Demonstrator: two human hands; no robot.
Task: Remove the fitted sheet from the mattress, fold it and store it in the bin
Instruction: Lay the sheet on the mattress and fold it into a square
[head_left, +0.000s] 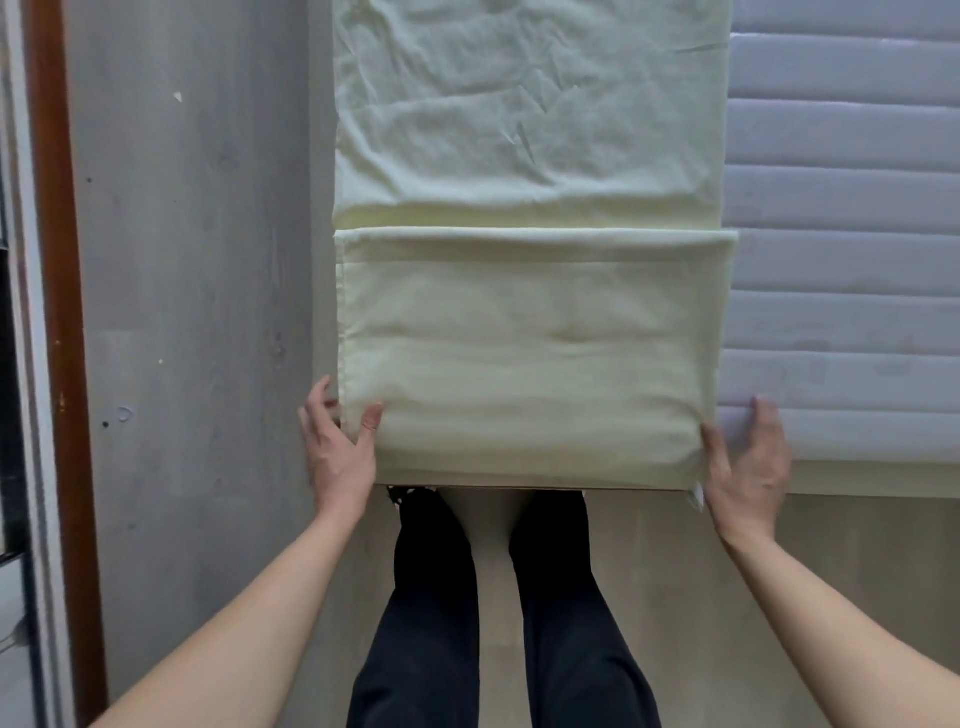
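The fitted sheet (530, 332) is pale yellow-green cloth laid as a long strip along the left side of the quilted grey mattress (841, 260); its far stretch is a single creased layer, and its near end is folded back into a thicker, smoother rectangular pad with a stitched hem down its left edge. The left hand (340, 441) holds the pad's near left corner, thumb on top and fingers curled round the edge. The right hand (748, 462) cups the near right corner with loosely spread fingers, beside a small white tag (696, 495).
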